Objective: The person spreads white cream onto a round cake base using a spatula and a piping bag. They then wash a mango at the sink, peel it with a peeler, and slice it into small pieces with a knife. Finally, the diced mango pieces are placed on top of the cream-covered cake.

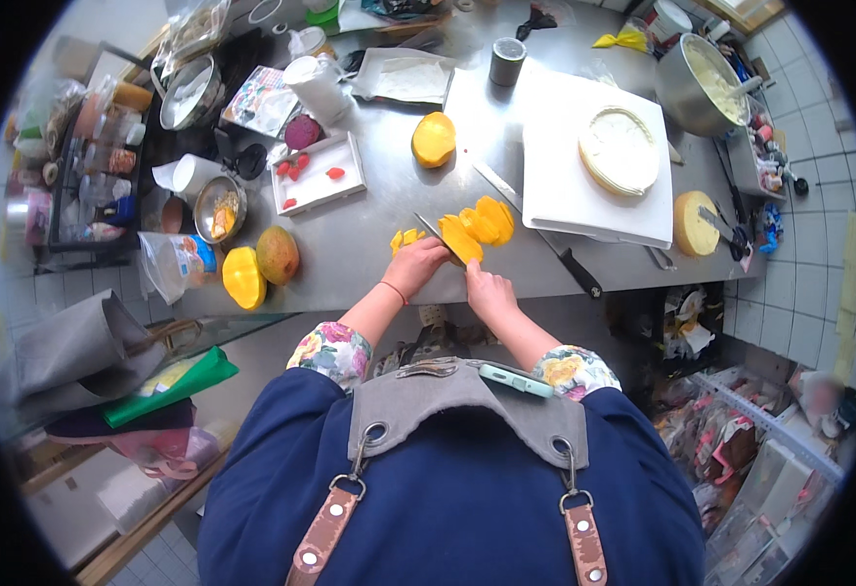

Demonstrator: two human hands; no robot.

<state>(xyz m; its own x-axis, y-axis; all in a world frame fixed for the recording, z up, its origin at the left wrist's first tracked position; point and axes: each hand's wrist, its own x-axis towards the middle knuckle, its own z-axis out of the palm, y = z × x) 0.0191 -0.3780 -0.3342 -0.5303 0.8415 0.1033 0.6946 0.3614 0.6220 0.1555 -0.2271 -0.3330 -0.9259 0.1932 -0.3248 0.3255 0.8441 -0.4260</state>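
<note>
My right hand (491,293) is closed around the handle of a knife. Its blade (428,225) slants up and to the left, against the near side of a sliced mango piece (462,239). Beside the blade rests my left hand (419,265), fingertips close to the steel; what lies under those fingers is hidden. Small mango cubes (406,239) lie just beyond my left hand. More mango slices (488,221) are fanned out to the right. A partly cut mango (434,141) stands farther back, while a peeled mango half (244,278) and a whole mango (277,255) sit at left.
Right of me, a cream-topped cake (618,151) sits on a white board (554,150), with a serrated knife (538,228) alongside. A cake layer (695,223) and cream-filled bowl (706,84) stand farther right. Strawberries lie in a white tray (319,183); a metal bowl (220,209) is nearby.
</note>
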